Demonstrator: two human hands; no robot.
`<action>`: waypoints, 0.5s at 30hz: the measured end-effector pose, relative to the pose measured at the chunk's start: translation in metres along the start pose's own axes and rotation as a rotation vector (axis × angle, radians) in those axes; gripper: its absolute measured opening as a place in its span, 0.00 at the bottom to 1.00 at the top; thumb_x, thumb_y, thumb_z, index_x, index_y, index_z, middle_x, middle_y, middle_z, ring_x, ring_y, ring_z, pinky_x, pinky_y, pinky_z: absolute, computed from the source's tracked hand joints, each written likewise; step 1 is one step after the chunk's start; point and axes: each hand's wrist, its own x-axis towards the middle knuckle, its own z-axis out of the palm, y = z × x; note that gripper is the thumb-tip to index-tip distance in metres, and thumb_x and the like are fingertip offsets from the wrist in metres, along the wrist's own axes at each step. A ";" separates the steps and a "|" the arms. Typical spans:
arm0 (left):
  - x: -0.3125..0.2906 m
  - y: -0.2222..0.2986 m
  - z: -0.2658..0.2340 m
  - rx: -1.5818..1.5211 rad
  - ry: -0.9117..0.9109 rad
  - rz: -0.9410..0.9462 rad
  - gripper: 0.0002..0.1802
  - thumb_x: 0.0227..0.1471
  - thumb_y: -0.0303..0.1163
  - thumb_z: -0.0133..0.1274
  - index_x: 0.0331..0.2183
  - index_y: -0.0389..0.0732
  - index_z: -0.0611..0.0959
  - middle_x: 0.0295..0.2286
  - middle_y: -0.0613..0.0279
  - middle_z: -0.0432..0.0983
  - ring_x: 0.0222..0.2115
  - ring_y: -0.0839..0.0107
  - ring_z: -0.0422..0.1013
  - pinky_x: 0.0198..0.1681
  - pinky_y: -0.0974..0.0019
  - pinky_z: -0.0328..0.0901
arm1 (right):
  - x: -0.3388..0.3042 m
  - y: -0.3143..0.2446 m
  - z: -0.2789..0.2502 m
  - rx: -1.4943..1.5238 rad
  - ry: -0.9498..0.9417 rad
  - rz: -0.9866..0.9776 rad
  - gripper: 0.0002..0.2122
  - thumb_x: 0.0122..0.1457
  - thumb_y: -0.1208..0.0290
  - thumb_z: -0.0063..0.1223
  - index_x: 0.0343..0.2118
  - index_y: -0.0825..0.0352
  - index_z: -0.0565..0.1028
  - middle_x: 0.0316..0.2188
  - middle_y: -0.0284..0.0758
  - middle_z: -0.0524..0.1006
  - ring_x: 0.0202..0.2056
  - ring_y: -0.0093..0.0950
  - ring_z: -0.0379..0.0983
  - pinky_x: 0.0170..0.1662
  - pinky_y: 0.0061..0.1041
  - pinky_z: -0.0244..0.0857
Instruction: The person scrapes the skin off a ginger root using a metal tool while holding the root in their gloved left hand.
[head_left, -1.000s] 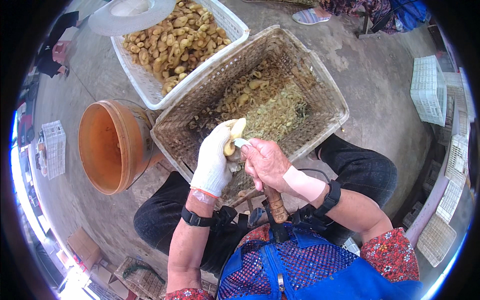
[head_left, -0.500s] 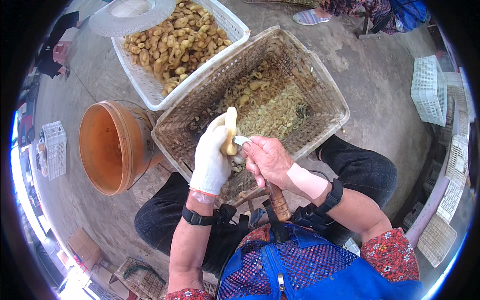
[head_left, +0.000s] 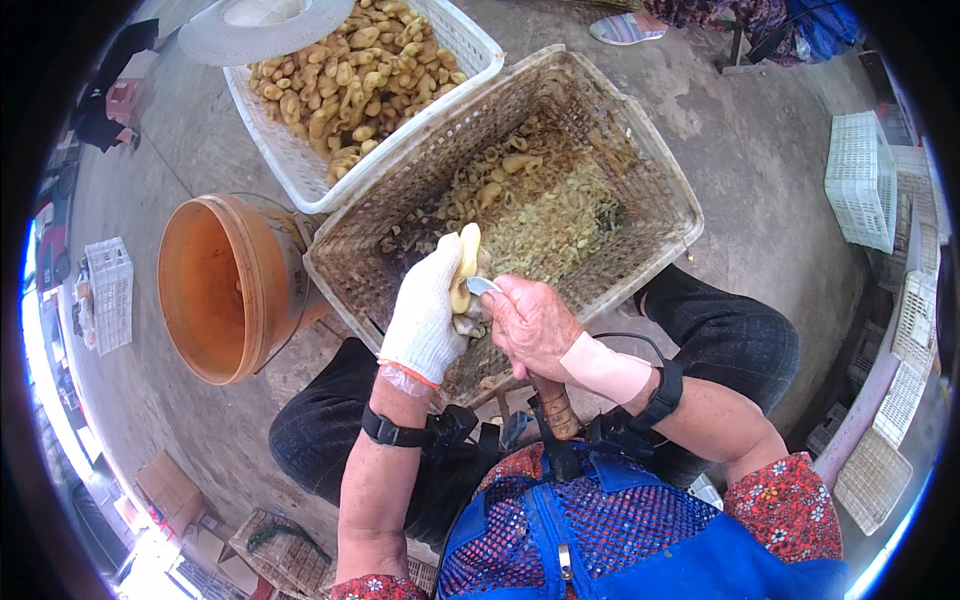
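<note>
above a stained crate (head_left: 612,128) at twelve o'clock, a gloved left hand (head_left: 424,312) clasps a pale root (head_left: 468,252) from eight o'clock; the right hand (head_left: 537,320), at four, grips a blade (head_left: 482,285) beside it. peeling, it seems; the next move calls for strokes clear of the gloved hand.
</note>
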 end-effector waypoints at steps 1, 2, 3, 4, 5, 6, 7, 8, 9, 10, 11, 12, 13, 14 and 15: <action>-0.001 -0.002 0.007 -0.012 0.056 0.037 0.22 0.59 0.49 0.45 0.37 0.39 0.78 0.23 0.67 0.74 0.15 0.78 0.66 0.12 0.77 0.58 | 0.000 0.000 0.001 0.042 -0.008 0.004 0.12 0.66 0.63 0.38 0.29 0.66 0.66 0.14 0.29 0.66 0.10 0.20 0.65 0.13 0.21 0.63; -0.001 -0.004 0.012 -0.023 0.111 0.074 0.22 0.59 0.49 0.44 0.36 0.38 0.78 0.22 0.67 0.73 0.15 0.78 0.66 0.13 0.77 0.58 | -0.001 0.000 0.002 0.084 -0.015 0.009 0.13 0.66 0.62 0.37 0.29 0.66 0.66 0.14 0.27 0.66 0.10 0.18 0.64 0.12 0.19 0.62; -0.001 -0.004 0.013 -0.052 0.098 0.085 0.22 0.60 0.49 0.44 0.36 0.38 0.78 0.22 0.67 0.73 0.16 0.78 0.66 0.13 0.77 0.58 | -0.001 0.000 0.003 0.152 -0.017 0.031 0.13 0.66 0.62 0.37 0.29 0.67 0.66 0.14 0.28 0.66 0.09 0.19 0.63 0.11 0.20 0.62; 0.000 -0.005 0.013 -0.080 0.084 0.096 0.22 0.60 0.49 0.43 0.36 0.38 0.78 0.22 0.67 0.72 0.16 0.78 0.66 0.14 0.76 0.58 | 0.000 0.001 0.004 0.219 -0.018 0.053 0.14 0.66 0.63 0.37 0.30 0.68 0.66 0.14 0.30 0.66 0.08 0.21 0.63 0.11 0.21 0.62; 0.000 -0.006 0.014 -0.109 0.070 0.107 0.22 0.60 0.49 0.43 0.36 0.38 0.78 0.22 0.67 0.72 0.17 0.77 0.65 0.15 0.76 0.58 | 0.000 0.002 0.005 0.287 -0.020 0.075 0.14 0.66 0.63 0.37 0.30 0.69 0.66 0.14 0.31 0.66 0.08 0.22 0.63 0.11 0.22 0.63; 0.001 -0.008 0.014 -0.106 0.085 0.150 0.22 0.60 0.49 0.42 0.36 0.38 0.78 0.22 0.67 0.71 0.17 0.77 0.65 0.16 0.75 0.59 | 0.000 0.004 0.006 0.342 -0.025 0.086 0.14 0.66 0.63 0.37 0.30 0.69 0.66 0.14 0.30 0.66 0.08 0.22 0.62 0.10 0.21 0.62; 0.004 -0.012 0.014 -0.104 0.099 0.193 0.22 0.61 0.49 0.42 0.36 0.38 0.77 0.22 0.66 0.71 0.18 0.77 0.65 0.17 0.75 0.59 | 0.001 0.005 0.007 0.397 -0.030 0.096 0.14 0.66 0.63 0.36 0.30 0.68 0.66 0.14 0.30 0.66 0.08 0.21 0.62 0.10 0.20 0.61; 0.006 -0.015 0.013 -0.101 0.114 0.236 0.22 0.61 0.48 0.42 0.35 0.38 0.77 0.22 0.66 0.71 0.18 0.76 0.65 0.19 0.75 0.60 | 0.001 0.006 0.008 0.452 -0.035 0.107 0.13 0.66 0.63 0.36 0.30 0.68 0.66 0.14 0.30 0.66 0.08 0.20 0.62 0.10 0.20 0.60; 0.007 -0.017 0.012 -0.101 0.093 0.260 0.20 0.61 0.47 0.42 0.37 0.39 0.77 0.23 0.66 0.71 0.20 0.77 0.66 0.20 0.74 0.60 | 0.000 0.006 0.008 0.474 -0.031 0.112 0.13 0.66 0.63 0.36 0.30 0.68 0.66 0.14 0.29 0.66 0.08 0.20 0.62 0.09 0.20 0.59; 0.007 -0.019 0.009 -0.100 0.072 0.285 0.18 0.61 0.45 0.43 0.38 0.39 0.76 0.24 0.67 0.71 0.21 0.77 0.66 0.21 0.74 0.60 | 0.000 0.007 0.009 0.496 -0.027 0.116 0.13 0.66 0.63 0.36 0.30 0.68 0.66 0.14 0.29 0.66 0.08 0.20 0.62 0.09 0.20 0.58; 0.008 -0.020 0.008 -0.099 0.051 0.309 0.16 0.61 0.43 0.43 0.39 0.40 0.76 0.26 0.67 0.72 0.23 0.78 0.67 0.22 0.74 0.61 | 0.000 0.007 0.009 0.519 -0.023 0.121 0.13 0.66 0.63 0.36 0.30 0.68 0.66 0.14 0.29 0.65 0.08 0.20 0.62 0.09 0.20 0.58; 0.010 -0.022 0.007 -0.053 0.071 0.366 0.18 0.61 0.45 0.42 0.39 0.40 0.76 0.25 0.67 0.71 0.22 0.77 0.66 0.22 0.74 0.61 | 0.000 0.006 0.010 0.565 -0.025 0.132 0.13 0.66 0.63 0.36 0.30 0.68 0.66 0.14 0.29 0.65 0.08 0.20 0.61 0.09 0.20 0.57; 0.012 -0.024 0.007 -0.007 0.090 0.422 0.19 0.61 0.46 0.42 0.38 0.39 0.76 0.24 0.66 0.71 0.21 0.77 0.66 0.22 0.74 0.61 | -0.001 0.005 0.010 0.612 -0.027 0.142 0.13 0.66 0.63 0.36 0.30 0.68 0.66 0.14 0.29 0.65 0.08 0.20 0.61 0.09 0.20 0.57; 0.013 -0.026 0.008 0.040 0.110 0.479 0.21 0.61 0.47 0.41 0.37 0.38 0.76 0.23 0.66 0.70 0.20 0.77 0.66 0.22 0.75 0.61 | -0.001 0.004 0.010 0.658 -0.029 0.153 0.13 0.66 0.63 0.36 0.30 0.68 0.66 0.14 0.29 0.65 0.08 0.20 0.61 0.09 0.20 0.57; 0.013 -0.027 0.009 0.047 0.121 0.512 0.21 0.61 0.47 0.40 0.37 0.38 0.76 0.23 0.66 0.71 0.20 0.77 0.66 0.22 0.75 0.61 | -0.002 0.004 0.010 0.699 -0.037 0.160 0.13 0.66 0.63 0.36 0.30 0.68 0.66 0.14 0.29 0.65 0.08 0.20 0.60 0.09 0.20 0.57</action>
